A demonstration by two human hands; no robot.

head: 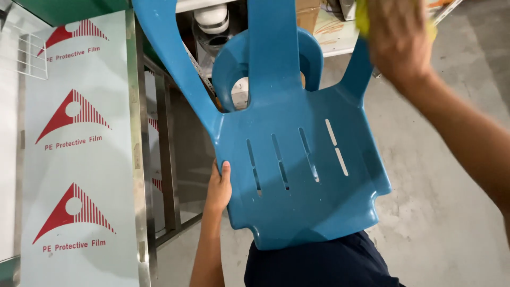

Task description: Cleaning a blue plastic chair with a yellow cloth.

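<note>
Blue plastic chair point(297, 175) tipped against my lap, legs upward. My left hand point(219, 188) clamps seat edge, fingers closed, steadying. My right hand point(398, 37) presses yellow cloth point(364, 18) onto chair leg; fingers closed around cloth. Film-covered steel cabinet point(79, 159) at left.

A film-covered steel table point(79, 159) stands left on grey concrete floor point(441, 212).

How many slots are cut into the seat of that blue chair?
5. On the blue chair seat, three long slots sit side by side in the middle, and two shorter ones lie end to end at the right. None appear hidden.
</note>
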